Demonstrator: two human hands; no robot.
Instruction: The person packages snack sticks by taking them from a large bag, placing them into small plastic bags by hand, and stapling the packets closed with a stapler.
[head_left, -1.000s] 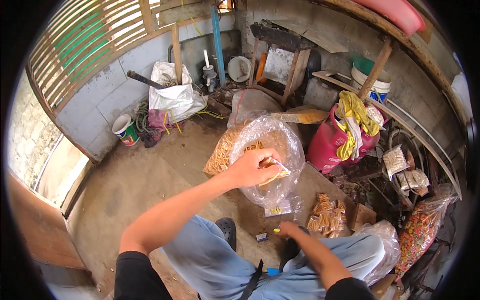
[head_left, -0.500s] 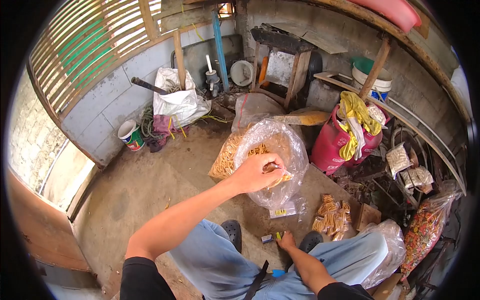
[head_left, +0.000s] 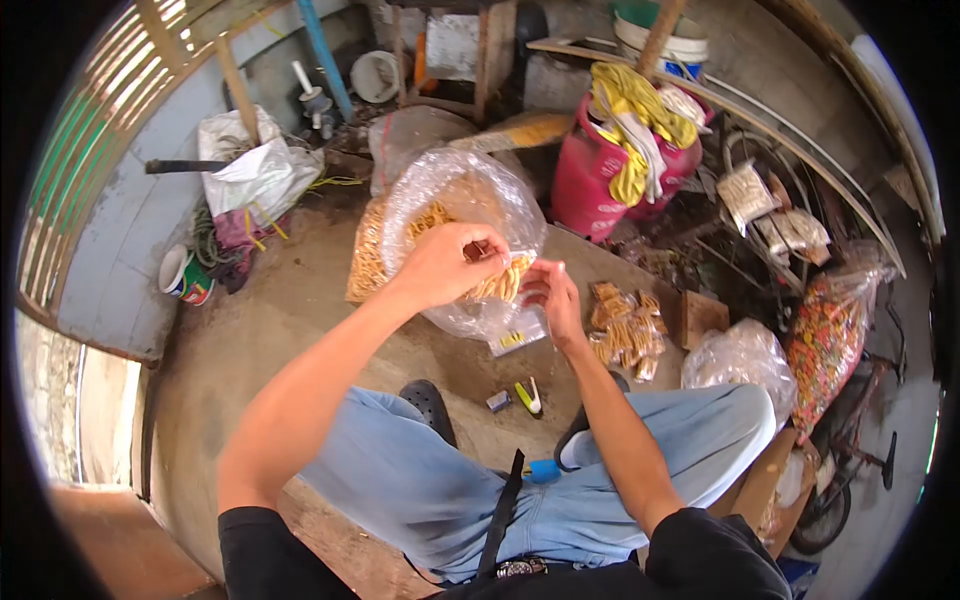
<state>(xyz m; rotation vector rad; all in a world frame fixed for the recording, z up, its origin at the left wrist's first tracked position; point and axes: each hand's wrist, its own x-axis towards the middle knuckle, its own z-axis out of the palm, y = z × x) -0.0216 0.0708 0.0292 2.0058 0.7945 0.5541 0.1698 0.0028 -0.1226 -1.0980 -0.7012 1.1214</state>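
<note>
My left hand (head_left: 452, 268) is closed on the upper part of a small clear packet of snack sticks (head_left: 502, 283), above a large open plastic bag (head_left: 520, 205) of similar brown sticks. At the packet's right edge is my right hand (head_left: 558, 303), its fingers apart and curved; whether they touch the plastic I cannot tell. A green and white stapler (head_left: 528, 397) lies on the floor between my feet. Beside it sits a small blue-grey box (head_left: 498, 401). Several filled packets (head_left: 628, 330) are piled to the right.
Near the large bag's front lies a flat clear-and-white pack (head_left: 518, 332). Pink gas cylinders (head_left: 590, 185) draped with yellow cloth stand behind. At the right are a crumpled clear bag (head_left: 742, 360), a tall bag of colourful pieces (head_left: 828, 335) and a wooden block (head_left: 703, 318).
My right hand has risen from beside the stapler on the floor to the packet, leaving the stapler down. My left hand still holds the packet. The view has tilted down and shifted right.
</note>
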